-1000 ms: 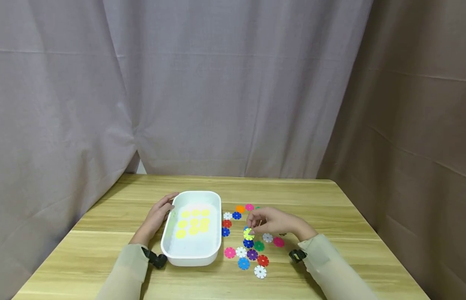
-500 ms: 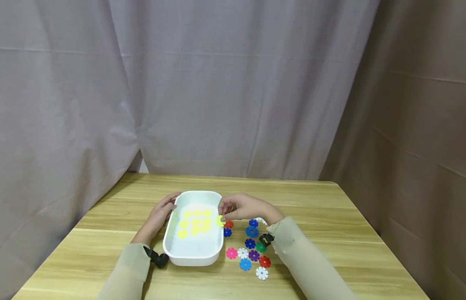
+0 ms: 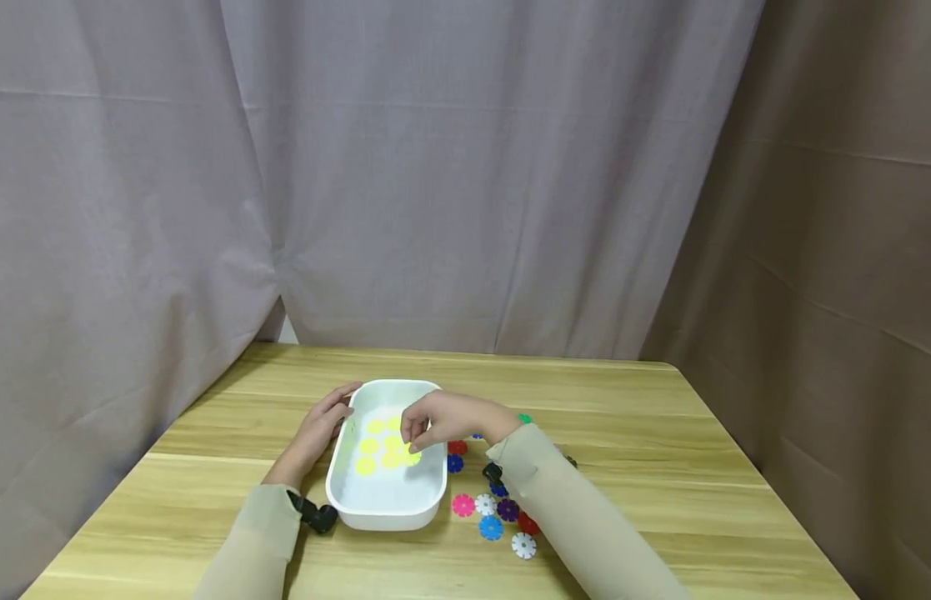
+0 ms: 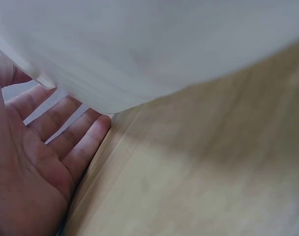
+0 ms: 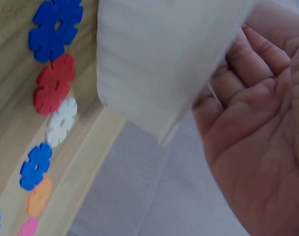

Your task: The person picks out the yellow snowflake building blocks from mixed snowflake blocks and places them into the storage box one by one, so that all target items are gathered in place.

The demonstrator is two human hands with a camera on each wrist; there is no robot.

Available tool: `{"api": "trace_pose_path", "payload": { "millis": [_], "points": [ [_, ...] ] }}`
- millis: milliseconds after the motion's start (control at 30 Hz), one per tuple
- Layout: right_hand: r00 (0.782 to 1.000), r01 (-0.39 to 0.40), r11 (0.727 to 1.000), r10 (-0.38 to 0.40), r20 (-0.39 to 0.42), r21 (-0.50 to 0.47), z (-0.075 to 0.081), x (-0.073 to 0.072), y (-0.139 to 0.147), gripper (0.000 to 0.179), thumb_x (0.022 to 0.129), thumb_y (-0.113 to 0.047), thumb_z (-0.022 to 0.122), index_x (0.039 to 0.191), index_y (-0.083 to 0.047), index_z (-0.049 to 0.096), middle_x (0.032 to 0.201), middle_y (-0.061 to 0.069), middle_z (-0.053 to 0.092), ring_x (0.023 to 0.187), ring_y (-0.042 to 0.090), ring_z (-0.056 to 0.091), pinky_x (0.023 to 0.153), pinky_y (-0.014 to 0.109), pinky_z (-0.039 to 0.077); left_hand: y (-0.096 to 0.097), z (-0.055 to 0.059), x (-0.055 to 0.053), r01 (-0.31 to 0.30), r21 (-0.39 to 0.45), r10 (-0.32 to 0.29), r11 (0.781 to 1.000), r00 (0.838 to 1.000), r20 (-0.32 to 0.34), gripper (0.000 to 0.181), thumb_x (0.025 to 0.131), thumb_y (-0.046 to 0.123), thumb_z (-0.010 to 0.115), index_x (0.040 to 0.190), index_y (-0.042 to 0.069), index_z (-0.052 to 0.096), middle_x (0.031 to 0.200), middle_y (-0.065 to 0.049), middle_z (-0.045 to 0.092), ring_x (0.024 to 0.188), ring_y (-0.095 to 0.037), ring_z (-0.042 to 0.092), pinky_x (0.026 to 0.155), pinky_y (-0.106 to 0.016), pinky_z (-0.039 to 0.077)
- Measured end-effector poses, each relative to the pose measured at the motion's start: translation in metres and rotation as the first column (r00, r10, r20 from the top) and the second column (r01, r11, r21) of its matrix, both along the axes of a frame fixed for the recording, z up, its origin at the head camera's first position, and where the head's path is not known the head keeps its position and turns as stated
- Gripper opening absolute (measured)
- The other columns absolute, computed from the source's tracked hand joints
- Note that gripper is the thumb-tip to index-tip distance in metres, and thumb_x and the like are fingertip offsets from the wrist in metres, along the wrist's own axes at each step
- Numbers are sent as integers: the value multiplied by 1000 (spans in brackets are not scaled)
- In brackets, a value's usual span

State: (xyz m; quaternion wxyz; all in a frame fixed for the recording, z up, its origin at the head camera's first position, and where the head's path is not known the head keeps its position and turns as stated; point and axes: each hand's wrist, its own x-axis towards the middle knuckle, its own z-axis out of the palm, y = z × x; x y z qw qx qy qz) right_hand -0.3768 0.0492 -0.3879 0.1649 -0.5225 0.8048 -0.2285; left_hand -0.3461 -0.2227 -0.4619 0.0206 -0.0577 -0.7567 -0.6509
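Observation:
On the left stands a white plastic tray (image 3: 386,522) with several yellow snowflake discs (image 3: 366,467) spread on its floor. My left hand (image 3: 315,435) holds the tray's left side, thumb at the rim and fingers along the outer wall (image 4: 115,64). Over the tray's right half, my right hand (image 3: 435,418) pinches a yellow snowflake disc (image 3: 413,458) between thumb and fingertips, low above the other yellow ones. In the right wrist view the tray wall (image 5: 144,59) hides the fingertips of the right hand (image 5: 257,118) and that disc.
Right of the tray, snowflake discs of other colours lie on the wooden table (image 3: 660,492), among them a pink disc (image 3: 462,505), a light blue disc (image 3: 491,527) and a white disc (image 3: 523,546). The right forearm covers some. A grey curtain (image 3: 435,208) hangs behind.
My right hand has carried the yellow snowflake disc left from among the loose discs, across the tray's right rim and over the tray. The left hand keeps its place on the tray.

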Motion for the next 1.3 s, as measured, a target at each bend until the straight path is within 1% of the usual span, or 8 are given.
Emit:
{"api": "trace_pose_path", "payload": {
  "millis": [167, 267, 533, 733, 833, 967, 1167, 1300],
  "points": [
    [997, 16, 997, -22, 76, 80, -8, 2, -13, 9, 89, -6, 76, 92, -11, 70, 83, -5, 71, 75, 2, 62, 70, 17, 53, -1, -1, 0, 6, -9, -6, 1000, 1000, -1, 52, 100, 14, 46, 151, 13, 46, 153, -19, 43, 134, -35, 48, 98, -29, 49],
    [997, 24, 995, -31, 70, 100, -14, 2, -17, 10, 88, -6, 77, 91, -12, 70, 81, -7, 70, 75, 1, 62, 71, 16, 53, 0, 0, 0, 10, -5, -10, 1000, 1000, -7, 52, 100, 14, 46, 151, 12, 46, 153, -20, 43, 134, -35, 48, 96, -27, 50],
    [998, 34, 987, -25, -62, 154, -18, 3, -18, 10, 88, -16, 78, 89, -21, 70, 82, -17, 67, 78, -1, 62, 73, 17, 52, 0, 0, -2, -2, 5, 2, 1000, 1000, -8, 51, 100, 13, 46, 151, 12, 46, 153, -20, 43, 133, -35, 48, 93, -25, 51],
    [985, 64, 982, -35, -166, 176, -24, 4, -18, 12, 86, -22, 80, 87, -28, 69, 83, -22, 65, 80, -3, 60, 73, 18, 49, 1, 2, 0, 5, 1, -5, 1000, 1000, 11, 52, 101, 13, 45, 153, 12, 43, 155, -20, 39, 136, -36, 46, 98, -31, 49],
    [977, 91, 979, -52, -209, 182, -25, 6, -18, 13, 86, -25, 80, 86, -31, 69, 83, -24, 64, 79, -3, 59, 73, 20, 48, 0, 1, 0, 7, -1, -7, 1000, 1000, 11, 52, 102, 13, 45, 153, 11, 42, 155, -20, 40, 136, -36, 46, 97, -30, 49],
    [971, 103, 978, -60, -230, 181, -27, 7, -19, 12, 86, -27, 80, 86, -32, 69, 82, -25, 64, 77, -2, 58, 72, 21, 47, -2, -3, -1, -3, -12, 3, 1000, 1000, 0, 51, 101, 14, 45, 152, 12, 45, 153, -20, 43, 134, -36, 48, 96, -30, 50],
    [968, 98, 978, -51, -247, 184, -24, 10, -19, 12, 85, -27, 81, 85, -31, 69, 80, -24, 63, 76, -2, 58, 70, 20, 47, -2, -2, -2, -12, -32, 12, 999, 1000, 8, 51, 100, 18, 46, 151, 16, 46, 158, -13, 39, 139, -32, 43, 105, -36, 45],
    [965, 98, 979, -50, -257, 179, -22, 10, -18, 12, 85, -27, 81, 85, -31, 69, 80, -25, 63, 76, -3, 58, 70, 20, 47, -1, 0, -2, -7, -20, 7, 1000, 1000, 10, 50, 101, 16, 46, 151, 16, 47, 157, -15, 40, 137, -33, 46, 101, -32, 48]
  ]
}}
